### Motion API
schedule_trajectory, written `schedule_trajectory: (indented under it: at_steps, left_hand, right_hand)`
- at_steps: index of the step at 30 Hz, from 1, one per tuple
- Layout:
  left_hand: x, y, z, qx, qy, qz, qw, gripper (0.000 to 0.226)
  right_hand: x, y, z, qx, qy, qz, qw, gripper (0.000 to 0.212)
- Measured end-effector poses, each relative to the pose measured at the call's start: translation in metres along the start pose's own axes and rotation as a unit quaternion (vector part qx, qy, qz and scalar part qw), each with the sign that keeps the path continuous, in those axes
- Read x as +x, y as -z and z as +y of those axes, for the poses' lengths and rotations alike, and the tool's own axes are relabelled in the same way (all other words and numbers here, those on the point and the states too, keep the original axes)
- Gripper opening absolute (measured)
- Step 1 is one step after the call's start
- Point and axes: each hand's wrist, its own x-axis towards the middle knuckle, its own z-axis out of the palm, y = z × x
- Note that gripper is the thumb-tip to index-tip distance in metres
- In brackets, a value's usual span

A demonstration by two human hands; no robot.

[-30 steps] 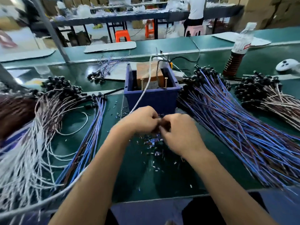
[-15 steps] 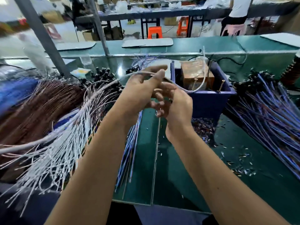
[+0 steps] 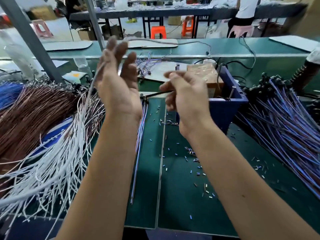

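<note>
Head view: your left hand (image 3: pixel 117 87) is raised, fingers straight, gripping nothing. The white cable (image 3: pixel 90 89) drapes over its fingertips above the white wire bundle (image 3: pixel 52 170), likely for laying off there. Your right hand (image 3: pixel 187 101) is curled but blurred, so I cannot tell what it grasps.

Left hand (image 3: pixel 117 87) rose and opened, parting from right hand (image 3: pixel 187 101); white wire (image 3: pixel 90 94) lifted

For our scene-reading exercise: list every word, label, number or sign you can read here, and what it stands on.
No text is readable.
Box in the blue bin: any print is too blurred to read.
Clear bottle on the left: markings are too blurred to read.
</note>
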Motion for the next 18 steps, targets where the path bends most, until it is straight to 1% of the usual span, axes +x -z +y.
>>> schedule_trajectory:
  at_steps: [1, 2, 3, 4, 5, 6, 7, 8, 10, 11, 13, 15, 16, 17, 18]
  left_hand:
    - [0.008, 0.008, 0.004, -0.038, -0.007, 0.057, 0.998, 0.027]
    - [0.015, 0.015, 0.005, -0.069, -0.011, 0.097, 0.993, 0.026]
    - [0.020, 0.020, 0.004, -0.081, -0.010, 0.126, 0.989, 0.023]
    - [0.022, 0.025, 0.001, -0.064, -0.005, 0.152, 0.986, 0.019]
    - [0.023, 0.030, -0.005, -0.007, 0.004, 0.181, 0.984, 0.017]
    - [0.026, 0.037, -0.013, 0.086, 0.018, 0.210, 0.974, 0.018]
    - [0.030, 0.044, -0.021, 0.189, 0.037, 0.226, 0.955, 0.021]
    - [0.032, 0.050, -0.028, 0.276, 0.061, 0.217, 0.934, 0.025]
    - [0.034, 0.061, -0.035, 0.380, 0.133, 0.162, 0.901, 0.030]
    - [0.035, 0.065, -0.034, 0.420, 0.176, 0.133, 0.880, 0.032]
    - [0.034, 0.068, -0.032, 0.482, 0.241, 0.083, 0.838, 0.038]
    - [0.036, 0.070, -0.036, 0.517, 0.251, 0.055, 0.817, 0.037]
    - [0.037, 0.070, -0.038, 0.545, 0.237, 0.046, 0.803, 0.035]
    - [0.038, 0.070, -0.040, 0.590, 0.215, 0.033, 0.778, 0.035]
    - [0.038, 0.069, -0.039, 0.643, 0.186, 0.022, 0.742, 0.037]
  right_hand:
    - [-0.002, -0.004, 0.009, -0.049, -0.021, -0.037, 0.998, 0.020]
    - [-0.004, -0.007, 0.019, -0.104, -0.044, -0.072, 0.991, 0.021]
    - [-0.007, -0.010, 0.031, -0.165, -0.062, -0.102, 0.979, 0.021]
    - [-0.010, -0.013, 0.044, -0.232, -0.070, -0.123, 0.962, 0.021]
    - [-0.011, -0.015, 0.056, -0.301, -0.066, -0.135, 0.942, 0.021]
    - [-0.012, -0.017, 0.066, -0.368, -0.055, -0.140, 0.917, 0.022]
    - [-0.013, -0.019, 0.074, -0.425, -0.048, -0.145, 0.892, 0.022]
    - [-0.013, -0.022, 0.079, -0.471, -0.048, -0.148, 0.868, 0.023]
    - [-0.013, -0.028, 0.087, -0.530, -0.040, -0.136, 0.836, 0.028]
    - [-0.012, -0.031, 0.090, -0.544, -0.028, -0.127, 0.829, 0.031]
    - [-0.013, -0.036, 0.093, -0.543, -0.003, -0.120, 0.831, 0.027]
    - [-0.015, -0.042, 0.093, -0.530, -0.001, -0.126, 0.838, 0.016]
    - [-0.014, -0.043, 0.093, -0.531, -0.011, -0.124, 0.838, 0.011]
    - [-0.013, -0.043, 0.092, -0.537, -0.020, -0.122, 0.835, 0.004]
    - [-0.012, -0.042, 0.090, -0.548, -0.037, -0.120, 0.827, 0.016]
